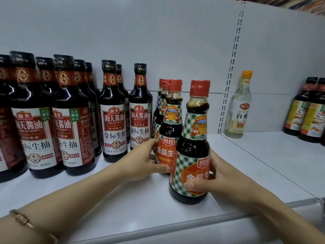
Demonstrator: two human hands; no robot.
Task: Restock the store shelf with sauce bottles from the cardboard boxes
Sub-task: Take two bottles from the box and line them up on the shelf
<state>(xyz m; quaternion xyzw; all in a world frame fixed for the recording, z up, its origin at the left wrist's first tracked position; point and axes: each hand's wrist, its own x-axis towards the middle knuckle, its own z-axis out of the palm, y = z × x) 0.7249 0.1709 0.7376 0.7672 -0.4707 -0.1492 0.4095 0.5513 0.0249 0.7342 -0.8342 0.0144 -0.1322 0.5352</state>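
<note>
The right hand (218,180) grips the front red-capped sauce bottle (192,147), which stands upright on the white shelf (123,205). The left hand (146,161) curls round the bottle just behind it (169,131); taller dark bottles (114,111) stand beyond that hand's outer side.

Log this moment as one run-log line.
step: shelving | right hand: grips front red-capped sauce bottle, upright on shelf | left hand: holds red-capped bottle behind | boxes: not visible
</note>
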